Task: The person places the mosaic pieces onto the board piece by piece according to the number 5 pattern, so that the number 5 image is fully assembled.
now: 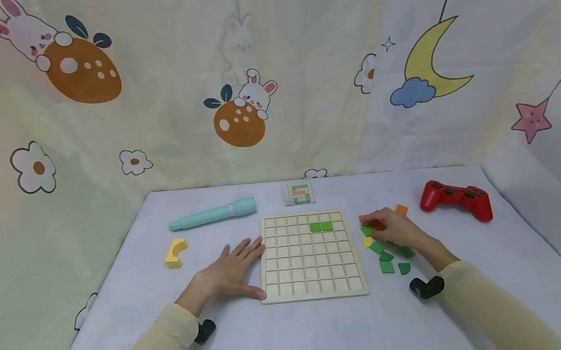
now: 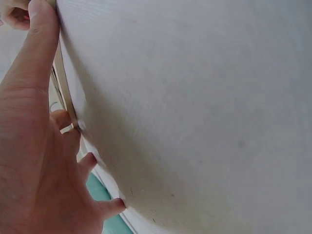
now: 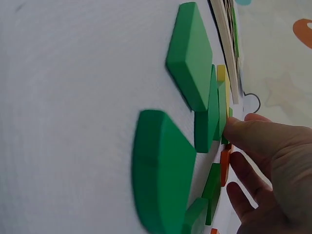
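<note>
Several tiles, likely light, stiff; I'd pinch their edges. Left hand spread against board; right hand reaching among tiles, whether gripping I can't tell.

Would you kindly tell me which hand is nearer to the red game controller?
Right. The right hand is at the green pieces, left of the game controller; the left hand is farther away, at the left edge of the board.
</note>
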### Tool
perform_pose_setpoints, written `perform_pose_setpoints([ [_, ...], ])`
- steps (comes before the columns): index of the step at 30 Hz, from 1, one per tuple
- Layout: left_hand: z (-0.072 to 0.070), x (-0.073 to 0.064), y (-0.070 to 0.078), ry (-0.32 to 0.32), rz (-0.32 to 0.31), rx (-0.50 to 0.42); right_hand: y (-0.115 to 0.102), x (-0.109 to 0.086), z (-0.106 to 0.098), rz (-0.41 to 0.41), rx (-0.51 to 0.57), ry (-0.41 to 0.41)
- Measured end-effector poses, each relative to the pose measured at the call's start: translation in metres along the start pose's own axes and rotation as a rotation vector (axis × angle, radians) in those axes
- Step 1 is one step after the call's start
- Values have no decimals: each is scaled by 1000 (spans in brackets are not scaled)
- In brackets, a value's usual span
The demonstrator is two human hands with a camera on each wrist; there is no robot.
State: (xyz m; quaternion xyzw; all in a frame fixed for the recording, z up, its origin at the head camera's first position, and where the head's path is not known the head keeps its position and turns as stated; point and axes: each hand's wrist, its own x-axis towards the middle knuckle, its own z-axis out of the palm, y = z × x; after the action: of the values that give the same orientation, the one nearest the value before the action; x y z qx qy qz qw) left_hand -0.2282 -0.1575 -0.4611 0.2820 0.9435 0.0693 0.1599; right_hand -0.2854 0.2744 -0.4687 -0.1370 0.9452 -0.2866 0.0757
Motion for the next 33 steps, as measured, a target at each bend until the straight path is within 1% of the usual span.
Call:
perform_pose_setpoints([
  [9, 2, 2, -2, 3, 3, 11, -5, -3, -2, 45, -13, 14],
  [14, 2, 3, -1, 1, -7, 8, -11, -2, 0, 49, 61, 36],
  [18, 1, 2, 0, -1, -15, 9, -26, 4, 2, 31, 120, 53],
  [22, 1, 1, -1, -2, -20, 5, -49, 16, 10, -8, 139, 57],
  [25, 1, 0, -1, -4, -21, 3, -67, 24, 18, -67, 148, 48],
  [28, 1, 0, -2, -4, -18, 6, -83, 32, 27, -106, 174, 31],
  [30, 2, 0, -2, -5, -15, 4, -92, 38, 33, -130, 173, 27],
  [33, 2, 1, -2, -4, -10, 4, -100, 47, 43, -176, 130, 33],
])
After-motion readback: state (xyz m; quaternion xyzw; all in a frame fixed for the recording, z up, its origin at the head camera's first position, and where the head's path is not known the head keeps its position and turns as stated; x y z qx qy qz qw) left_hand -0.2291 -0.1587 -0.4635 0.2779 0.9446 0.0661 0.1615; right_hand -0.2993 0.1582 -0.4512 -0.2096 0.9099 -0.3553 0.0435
